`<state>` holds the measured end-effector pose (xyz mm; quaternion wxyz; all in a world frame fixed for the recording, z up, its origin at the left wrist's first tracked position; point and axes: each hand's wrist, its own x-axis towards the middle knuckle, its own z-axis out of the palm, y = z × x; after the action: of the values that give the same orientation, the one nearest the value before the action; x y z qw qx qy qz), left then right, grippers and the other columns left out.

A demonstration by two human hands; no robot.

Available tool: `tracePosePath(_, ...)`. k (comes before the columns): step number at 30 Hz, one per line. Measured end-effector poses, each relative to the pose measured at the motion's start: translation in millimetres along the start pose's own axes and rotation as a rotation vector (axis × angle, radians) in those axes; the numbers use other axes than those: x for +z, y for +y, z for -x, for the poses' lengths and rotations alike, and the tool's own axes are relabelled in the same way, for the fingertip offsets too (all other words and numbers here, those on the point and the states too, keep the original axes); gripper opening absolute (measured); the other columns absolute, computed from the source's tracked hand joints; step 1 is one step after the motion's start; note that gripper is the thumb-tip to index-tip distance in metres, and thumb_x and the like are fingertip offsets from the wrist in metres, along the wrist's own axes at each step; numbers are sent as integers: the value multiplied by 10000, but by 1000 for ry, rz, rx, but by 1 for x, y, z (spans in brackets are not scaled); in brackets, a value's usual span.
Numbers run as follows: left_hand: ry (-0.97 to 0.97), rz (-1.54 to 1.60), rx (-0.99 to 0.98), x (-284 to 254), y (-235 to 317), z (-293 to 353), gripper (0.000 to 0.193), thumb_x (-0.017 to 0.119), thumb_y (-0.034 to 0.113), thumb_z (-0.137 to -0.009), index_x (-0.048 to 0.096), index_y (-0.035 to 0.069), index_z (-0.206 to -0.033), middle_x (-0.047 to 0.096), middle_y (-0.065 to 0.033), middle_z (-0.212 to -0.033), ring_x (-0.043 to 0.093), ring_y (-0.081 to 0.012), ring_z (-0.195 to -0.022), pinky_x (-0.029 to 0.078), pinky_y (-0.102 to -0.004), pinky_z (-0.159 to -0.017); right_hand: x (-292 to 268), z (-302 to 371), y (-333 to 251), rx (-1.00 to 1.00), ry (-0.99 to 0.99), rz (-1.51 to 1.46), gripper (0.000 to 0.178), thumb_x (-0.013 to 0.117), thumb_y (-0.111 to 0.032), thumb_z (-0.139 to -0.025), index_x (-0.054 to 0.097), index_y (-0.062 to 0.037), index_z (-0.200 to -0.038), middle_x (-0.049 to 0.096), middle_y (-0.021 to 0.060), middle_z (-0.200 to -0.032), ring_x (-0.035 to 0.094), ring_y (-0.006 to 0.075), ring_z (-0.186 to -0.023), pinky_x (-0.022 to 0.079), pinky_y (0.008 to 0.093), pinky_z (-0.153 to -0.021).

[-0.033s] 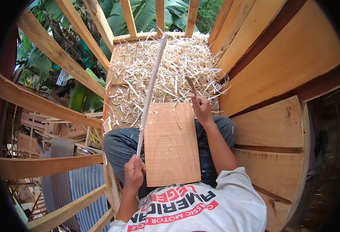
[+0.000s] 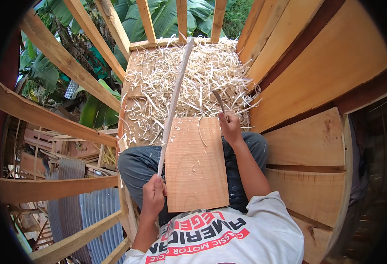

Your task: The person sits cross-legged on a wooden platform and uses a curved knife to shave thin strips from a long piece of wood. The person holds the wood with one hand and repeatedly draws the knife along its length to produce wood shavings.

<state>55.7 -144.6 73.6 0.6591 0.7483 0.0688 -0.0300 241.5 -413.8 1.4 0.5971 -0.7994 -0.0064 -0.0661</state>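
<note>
My left hand is closed around the lower end of a long, pale, narrow wooden stick, which slants up and away past the left edge of a board. That flat brown board lies across my lap, with a few small shavings and one long curl on it. Beyond the board's far right corner, my right hand grips a knife with a slim, slightly curved dark blade pointing away and a little left. The knife's handle is mostly hidden in my fist. Blade and stick are apart.
A thick heap of curly wood shavings covers much of the plank floor ahead. Wooden slats form a railing at the left and front, with leaves and corrugated sheets beyond. Wide board walls stand close on my right.
The stick and my left hand have shifted very slightly to the right. The knife blade has also moved a little right and down. The board stays almost where it was.
</note>
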Motion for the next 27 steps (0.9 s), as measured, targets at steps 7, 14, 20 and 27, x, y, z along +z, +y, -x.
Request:
tracePosePath(7, -255, 366, -244, 8, 20, -8, 365, 361, 320, -990, 365, 88, -707, 334, 25, -576, 290, -51, -480, 247, -199, -428, -14, 67, -40, -130, -16, 110, 453, 606, -360, -861, 498, 3, -613, 341, 36, -454, 299, 72, -474, 273, 290, -424)
tracePosePath(14, -360, 445, -247, 17, 31, 0, 288, 370, 307, -991, 388, 95, -797, 299, 43, -566, 240, -28, -446, 204, -198, -392, -24, 77, -115, -281, -57, 479, 555, 613, -523, -796, 536, -19, -576, 487, 143, -458, 550, 291, -446, 415, 354, -438)
tracePosePath(20, -108, -24, 22, 29, 29, 24, 240, 419, 184, -972, 439, 36, -783, 415, -7, -508, 419, -73, -443, 317, -241, -425, -38, 63, -143, -426, 19, 913, 642, 581, -667, -727, 484, -71, -508, 484, 85, -438, 532, 248, -408, 412, 338, -413)
tracePosePath(27, -68, -176, 107, 29, 34, 34, 195, 434, 148, -958, 435, 17, -813, 405, -115, -508, 442, -198, -406, 333, -311, -417, -43, 44, -150, -478, 132, 991, 668, 589, -708, -682, 472, -78, -495, 476, 65, -440, 524, 221, -405, 407, 333, -410)
